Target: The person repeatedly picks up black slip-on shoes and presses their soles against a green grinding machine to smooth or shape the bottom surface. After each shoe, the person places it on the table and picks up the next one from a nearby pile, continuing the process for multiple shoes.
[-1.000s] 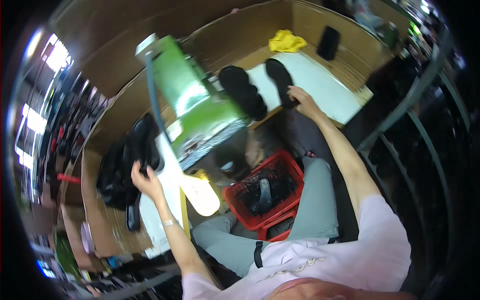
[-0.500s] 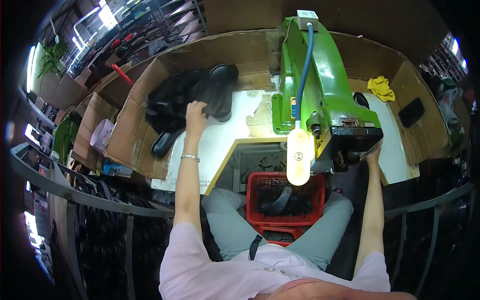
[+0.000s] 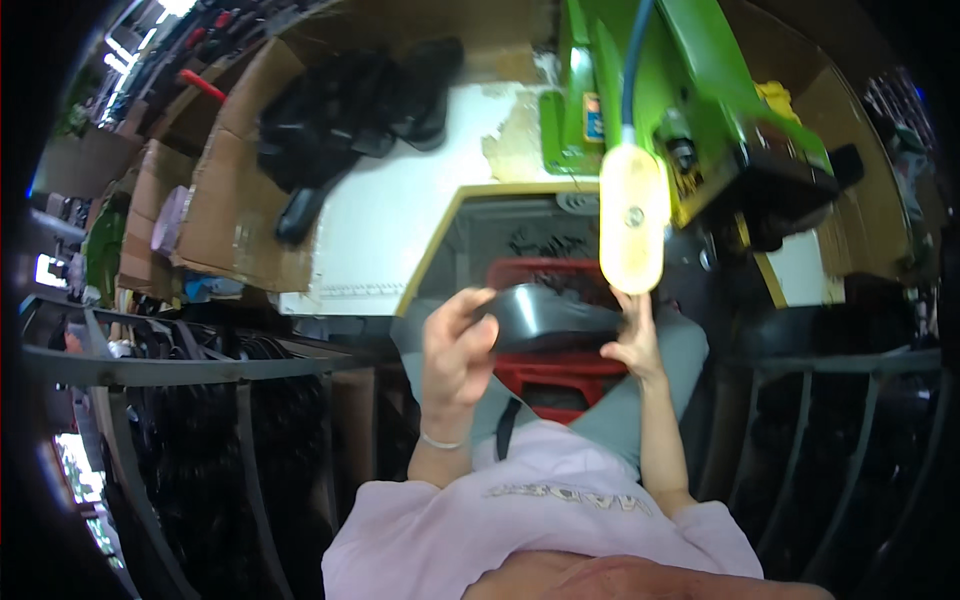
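A glossy black shoe (image 3: 535,322), smeared by motion, is held crosswise over my lap. My left hand (image 3: 458,350) is closed on its rounded left end, thumb toward me and fingers on the far side. At the right end, my right hand (image 3: 640,345) has the shoe's tip between its thumb and raised fingers. The green machine (image 3: 700,90) stands beyond my right hand, its black head (image 3: 765,195) over the table's edge. A lit oblong lamp (image 3: 634,220) on a blue cable hangs just above my right fingers.
Black shoes (image 3: 345,115) lie heaped on the white table (image 3: 380,220) at the left. Cardboard walls (image 3: 235,190) edge the table. Below the held shoe is a red basket (image 3: 560,372). Metal rails (image 3: 230,370) flank me, and a yellow cloth (image 3: 778,98) lies behind the machine.
My left hand has come from the shoe heap to over my lap, with a black shoe now in it. My right hand has left the machine head and moved left to the shoe. The view has tilted down.
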`<state>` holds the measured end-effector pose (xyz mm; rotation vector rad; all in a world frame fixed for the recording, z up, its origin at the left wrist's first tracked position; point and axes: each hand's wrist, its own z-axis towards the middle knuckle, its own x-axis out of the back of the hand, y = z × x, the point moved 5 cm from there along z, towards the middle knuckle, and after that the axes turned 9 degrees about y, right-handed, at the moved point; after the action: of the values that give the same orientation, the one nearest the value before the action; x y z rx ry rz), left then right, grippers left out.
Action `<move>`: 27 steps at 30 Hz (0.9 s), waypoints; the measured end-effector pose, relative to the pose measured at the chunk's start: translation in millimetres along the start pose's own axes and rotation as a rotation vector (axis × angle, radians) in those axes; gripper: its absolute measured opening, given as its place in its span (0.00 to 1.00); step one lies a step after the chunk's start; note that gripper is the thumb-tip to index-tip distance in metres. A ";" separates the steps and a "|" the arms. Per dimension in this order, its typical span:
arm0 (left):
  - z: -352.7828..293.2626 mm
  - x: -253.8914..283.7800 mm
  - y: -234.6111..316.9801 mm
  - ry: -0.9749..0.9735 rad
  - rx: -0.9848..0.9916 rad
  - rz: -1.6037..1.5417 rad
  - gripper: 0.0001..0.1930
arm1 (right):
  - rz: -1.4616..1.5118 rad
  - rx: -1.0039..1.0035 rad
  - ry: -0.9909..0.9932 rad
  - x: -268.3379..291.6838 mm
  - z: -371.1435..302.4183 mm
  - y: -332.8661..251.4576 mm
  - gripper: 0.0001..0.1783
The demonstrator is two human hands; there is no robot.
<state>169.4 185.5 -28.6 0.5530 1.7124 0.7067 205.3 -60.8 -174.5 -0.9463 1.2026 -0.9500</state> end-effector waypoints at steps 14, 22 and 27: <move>29.5 -81.5 -123.6 -0.309 0.049 0.495 0.12 | 0.376 -0.534 0.180 -8.3 -97.9 17.9 0.21; 24.6 -48.7 -132.9 -0.263 0.095 0.426 0.18 | 0.273 -0.538 0.304 37.7 -128.3 12.0 0.17; 20.6 -63.9 -131.9 -0.247 0.080 0.297 0.21 | 0.408 -0.149 0.659 110.7 -115.6 -30.2 0.33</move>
<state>204.8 51.8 -81.4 0.9256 1.4474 0.7464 100.6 -184.1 -193.4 -0.4648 1.9567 -0.8682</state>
